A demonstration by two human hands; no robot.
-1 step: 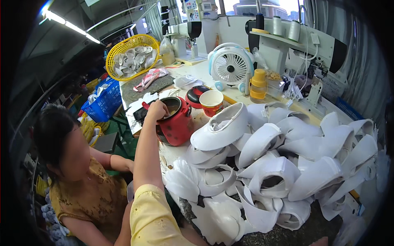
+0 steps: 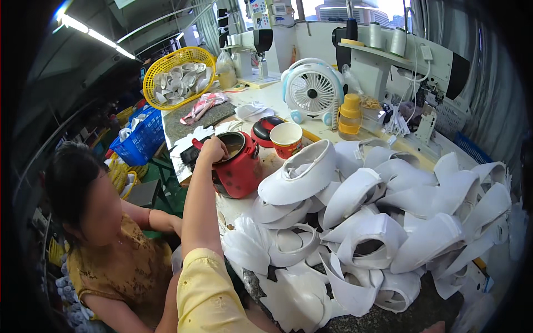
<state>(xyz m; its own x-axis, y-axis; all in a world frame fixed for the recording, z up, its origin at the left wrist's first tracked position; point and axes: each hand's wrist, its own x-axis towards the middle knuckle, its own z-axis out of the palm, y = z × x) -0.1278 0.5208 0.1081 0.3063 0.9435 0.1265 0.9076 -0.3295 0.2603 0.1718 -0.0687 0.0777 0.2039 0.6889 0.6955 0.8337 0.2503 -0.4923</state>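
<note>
Just off centre toward nine o'clock, see an open red pot (image 2: 241, 180) on the counter (image 2: 266, 91). Stands at four o'clock from the left hand (image 2: 214, 150), right up against the fingers. Holds something brownish, partly covered by that hand. At one o'clock from the pot, find a black-and-red lid (image 2: 265, 129); at two, find a red-patterned cup (image 2: 286, 151) with a pale inner wall. Toward eleven o'clock from the left hand, see a tilted yellow basket (image 2: 149, 89) with whitish pieces (image 2: 180, 83) in it; toward nine, see a blue basket (image 2: 141, 145) also carrying white pieces. Toward four o'clock, find white curved shells (image 2: 427, 244) piled together. Bends the left hand over the pot's mouth, fingers curled close together; cannot tell whether pinching anything. Shows just a sliver of the right hand (image 2: 435, 328) at the lower edge, five o'clock; cannot tell whether spread or closed.
</note>
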